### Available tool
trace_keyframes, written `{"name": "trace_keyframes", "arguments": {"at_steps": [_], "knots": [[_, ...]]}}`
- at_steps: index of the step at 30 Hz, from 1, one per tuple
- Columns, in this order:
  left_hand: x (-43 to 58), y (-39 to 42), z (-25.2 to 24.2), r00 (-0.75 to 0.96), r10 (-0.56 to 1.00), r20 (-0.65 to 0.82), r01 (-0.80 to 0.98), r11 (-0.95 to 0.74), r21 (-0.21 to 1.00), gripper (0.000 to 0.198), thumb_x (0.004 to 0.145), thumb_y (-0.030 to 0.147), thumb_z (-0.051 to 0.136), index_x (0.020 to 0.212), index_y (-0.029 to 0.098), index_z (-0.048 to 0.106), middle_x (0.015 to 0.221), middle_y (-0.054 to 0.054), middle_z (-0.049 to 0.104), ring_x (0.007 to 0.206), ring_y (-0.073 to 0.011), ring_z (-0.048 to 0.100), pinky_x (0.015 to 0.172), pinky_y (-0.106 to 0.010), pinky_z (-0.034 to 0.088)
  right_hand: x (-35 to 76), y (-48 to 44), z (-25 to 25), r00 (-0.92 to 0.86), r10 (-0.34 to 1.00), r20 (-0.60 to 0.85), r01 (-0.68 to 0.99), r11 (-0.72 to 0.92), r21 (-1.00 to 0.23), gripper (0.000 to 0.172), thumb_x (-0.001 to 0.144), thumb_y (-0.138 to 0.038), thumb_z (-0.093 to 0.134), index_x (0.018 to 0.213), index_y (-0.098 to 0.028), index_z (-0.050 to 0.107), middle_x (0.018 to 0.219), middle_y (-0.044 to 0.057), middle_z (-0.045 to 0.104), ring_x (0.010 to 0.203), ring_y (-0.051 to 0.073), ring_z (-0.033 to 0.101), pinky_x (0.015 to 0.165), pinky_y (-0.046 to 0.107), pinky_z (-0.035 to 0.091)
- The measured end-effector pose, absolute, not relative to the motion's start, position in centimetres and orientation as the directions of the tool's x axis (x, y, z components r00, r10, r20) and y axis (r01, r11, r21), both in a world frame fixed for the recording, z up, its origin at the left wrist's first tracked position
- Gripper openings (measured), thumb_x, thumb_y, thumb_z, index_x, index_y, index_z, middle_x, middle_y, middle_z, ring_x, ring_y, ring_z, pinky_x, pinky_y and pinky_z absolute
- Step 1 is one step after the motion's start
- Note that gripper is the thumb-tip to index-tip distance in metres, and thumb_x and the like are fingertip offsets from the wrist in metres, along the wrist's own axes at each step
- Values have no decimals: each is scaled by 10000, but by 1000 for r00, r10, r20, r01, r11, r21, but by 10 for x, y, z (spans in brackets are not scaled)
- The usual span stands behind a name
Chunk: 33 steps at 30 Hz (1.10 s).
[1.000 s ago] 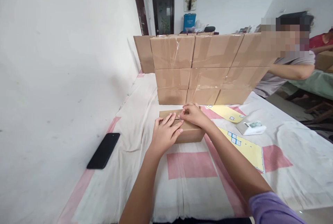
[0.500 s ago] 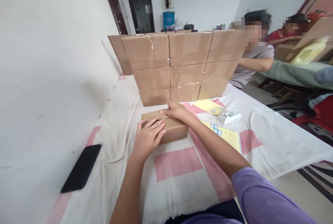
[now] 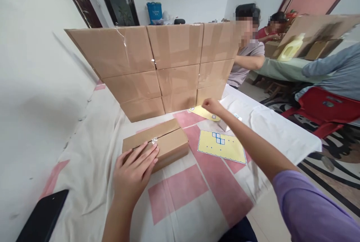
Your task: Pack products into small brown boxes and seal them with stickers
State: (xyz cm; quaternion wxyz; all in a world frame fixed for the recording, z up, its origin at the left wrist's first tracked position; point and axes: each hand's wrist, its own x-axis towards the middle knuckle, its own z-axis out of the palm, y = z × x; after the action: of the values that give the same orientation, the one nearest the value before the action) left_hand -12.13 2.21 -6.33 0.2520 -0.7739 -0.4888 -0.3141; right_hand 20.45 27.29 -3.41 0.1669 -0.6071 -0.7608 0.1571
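Observation:
A small flat cardboard box (image 3: 165, 142) lies on the cloth-covered table (image 3: 180, 197), with a short bit of clear tape on its top seam. My left hand (image 3: 135, 171) rests flat on the box's near left end, fingers stretched out. My right hand (image 3: 212, 105) is stretched out to the right with its fingers curled, above a small white tape dispenser (image 3: 227, 124) and a yellow sheet. What the right fingers hold, if anything, I cannot make out.
A wall of stacked taped cardboard boxes (image 3: 157, 66) stands behind. A yellow sticker sheet (image 3: 222, 146) lies to the right, a black phone (image 3: 42, 217) at the near left. Two other people sit at a table at the right by a red chair (image 3: 323, 109).
My right hand left the box's top seam and reached right toward the tape dispenser. My left hand stayed on the box. The view swung right.

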Motion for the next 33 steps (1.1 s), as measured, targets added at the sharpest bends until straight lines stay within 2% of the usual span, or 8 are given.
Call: {"name": "trace_keyframes", "arguments": {"at_steps": [4, 6, 9, 15, 19, 23, 28, 33], "knots": [[-124, 27, -66, 360, 551, 753, 906, -398, -142, 345, 916, 170, 653, 1240, 286, 680, 1233, 44, 737, 1173, -240, 688, 938, -377, 450, 290, 302, -37, -123, 992, -17, 939, 110, -327, 125, 812, -207, 688, 705, -156, 650, 866, 172, 693, 880, 269, 642, 793, 362, 445], [-124, 30, -68, 389, 517, 762, 895, -409, -180, 363, 898, 159, 670, 1243, 270, 683, 1208, 40, 748, 1185, -256, 682, 930, -376, 462, 313, 311, -43, -114, 990, -81, 956, 87, -280, 158, 716, -212, 784, 650, -188, 642, 782, 156, 675, 840, 306, 639, 769, 399, 470], [-124, 33, -70, 391, 520, 759, 896, -405, -184, 407, 892, 151, 674, 1281, 271, 667, 1210, 36, 746, 1180, -263, 684, 935, -378, 467, 325, 321, -56, -145, 976, -163, 965, 104, -241, 162, 644, -220, 819, 679, -194, 664, 751, 103, 669, 808, 288, 638, 759, 394, 487], [-121, 35, -70, 367, 544, 754, 908, -385, -164, 497, 883, 136, 678, 1355, 284, 626, 1194, 36, 753, 1180, -259, 684, 962, -387, 474, 311, 326, -73, -286, 932, -223, 938, 224, -265, 160, 690, -247, 779, 832, -202, 720, 963, 73, 725, 924, 244, 653, 782, 311, 471], [-119, 37, -68, 370, 538, 757, 905, -393, -163, 447, 880, 124, 674, 1302, 272, 663, 1167, 33, 764, 1165, -264, 690, 944, -391, 480, 293, 322, -78, -305, 911, -277, 938, 237, -251, 186, 692, -321, 800, 702, -191, 668, 822, 71, 703, 853, 250, 652, 723, 317, 448], [-118, 37, -67, 358, 561, 746, 910, -387, -145, 475, 874, 122, 679, 1325, 269, 651, 1181, 25, 759, 1163, -270, 691, 960, -402, 483, 279, 319, -80, -279, 902, -328, 951, 214, -222, 232, 686, -246, 777, 586, -191, 575, 707, 73, 651, 754, 249, 637, 664, 331, 412], [-117, 37, -68, 355, 555, 752, 911, -385, -147, 522, 872, 120, 678, 1364, 285, 627, 1174, 32, 760, 1156, -262, 696, 989, -397, 483, 271, 318, -81, -248, 902, -353, 957, 172, -232, 232, 661, -202, 759, 581, -203, 541, 749, 83, 667, 777, 254, 636, 642, 330, 414], [-119, 37, -68, 363, 556, 748, 908, -393, -148, 517, 875, 133, 680, 1371, 268, 624, 1169, 27, 763, 1168, -260, 689, 1024, -395, 470, 273, 317, -82, -253, 903, -346, 939, 144, -312, 214, 668, -181, 721, 590, -208, 523, 781, 70, 685, 773, 225, 623, 640, 317, 427]]}}
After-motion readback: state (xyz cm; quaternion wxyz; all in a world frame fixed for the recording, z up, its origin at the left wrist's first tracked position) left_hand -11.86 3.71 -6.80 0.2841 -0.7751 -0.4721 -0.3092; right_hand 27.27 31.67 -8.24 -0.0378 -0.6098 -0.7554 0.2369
